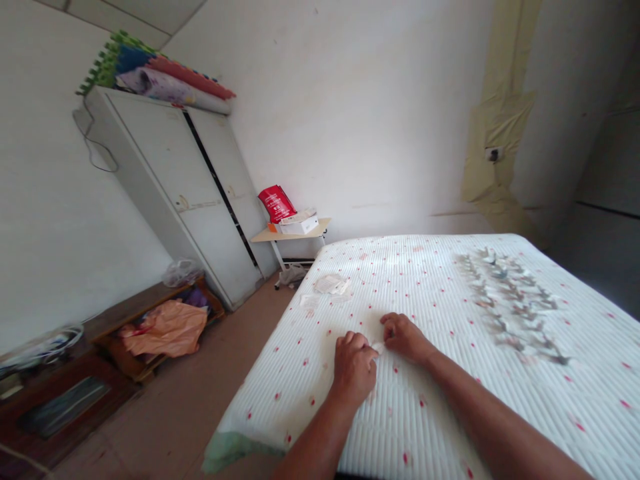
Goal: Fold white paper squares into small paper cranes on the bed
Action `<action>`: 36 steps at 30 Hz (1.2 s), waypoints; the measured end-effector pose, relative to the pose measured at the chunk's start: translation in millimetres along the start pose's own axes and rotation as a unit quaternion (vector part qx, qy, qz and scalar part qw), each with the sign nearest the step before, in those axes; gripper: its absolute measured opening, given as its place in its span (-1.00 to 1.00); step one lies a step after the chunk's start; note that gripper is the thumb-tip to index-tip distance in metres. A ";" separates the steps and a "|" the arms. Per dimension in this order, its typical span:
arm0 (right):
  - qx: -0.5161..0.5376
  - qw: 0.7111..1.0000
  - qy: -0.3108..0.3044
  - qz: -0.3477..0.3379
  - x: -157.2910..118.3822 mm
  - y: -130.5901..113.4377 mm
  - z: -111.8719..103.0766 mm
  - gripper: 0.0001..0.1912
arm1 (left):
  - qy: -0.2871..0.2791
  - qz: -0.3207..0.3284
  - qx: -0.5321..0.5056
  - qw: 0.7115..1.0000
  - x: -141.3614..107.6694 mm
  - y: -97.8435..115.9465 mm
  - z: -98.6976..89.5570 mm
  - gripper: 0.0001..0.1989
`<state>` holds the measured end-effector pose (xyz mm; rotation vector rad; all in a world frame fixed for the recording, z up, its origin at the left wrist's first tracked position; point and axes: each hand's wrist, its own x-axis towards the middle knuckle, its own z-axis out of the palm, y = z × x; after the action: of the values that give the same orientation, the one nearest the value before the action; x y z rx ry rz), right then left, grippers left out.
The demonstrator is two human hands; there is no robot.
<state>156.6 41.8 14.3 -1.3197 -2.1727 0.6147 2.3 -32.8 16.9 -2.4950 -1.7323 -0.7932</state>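
On a brown floor (220, 360), a tall grey cabinet (167, 180) stands far left by white walls (360, 120), a small table (262, 236) to its right.

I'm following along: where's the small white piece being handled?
In the head view, the small white piece is below and right of centre, between the left hand and right hand, over the quilt.

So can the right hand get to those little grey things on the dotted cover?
Probably yes: only dotted cover shows between the right hand and the little grey things. It may first have to leave the small white piece beside it.
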 end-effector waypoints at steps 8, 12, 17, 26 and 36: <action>0.026 1.000 0.010 0.001 -3.8 -2.2 1.8 -0.92 | -0.004 -0.001 -0.004 1.000 0.1 0.3 0.3 -0.73; -0.037 0.999 -0.001 0.023 -4.0 -8.1 3.3 -0.88 | -0.013 -0.003 -0.001 1.000 0.1 -0.1 0.2 -0.73; -0.027 0.999 0.002 0.032 -0.1 -2.2 -1.8 -0.84 | -0.009 -0.005 -0.005 1.000 -0.4 0.3 -0.8 -0.69; -0.098 0.992 0.043 0.060 -4.3 -19.1 8.3 -0.98 | -0.015 -0.005 -0.009 1.000 -1.0 -0.1 -1.2 -0.71; -0.038 0.998 0.038 0.010 0.3 3.5 4.2 -0.78 | 0.010 -0.022 -0.044 0.999 -2.8 -4.3 0.9 -0.70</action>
<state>156.1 43.1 9.0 -1.3830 -2.1426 0.4851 -1.8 -33.3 13.8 -2.5013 -1.7910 -0.9147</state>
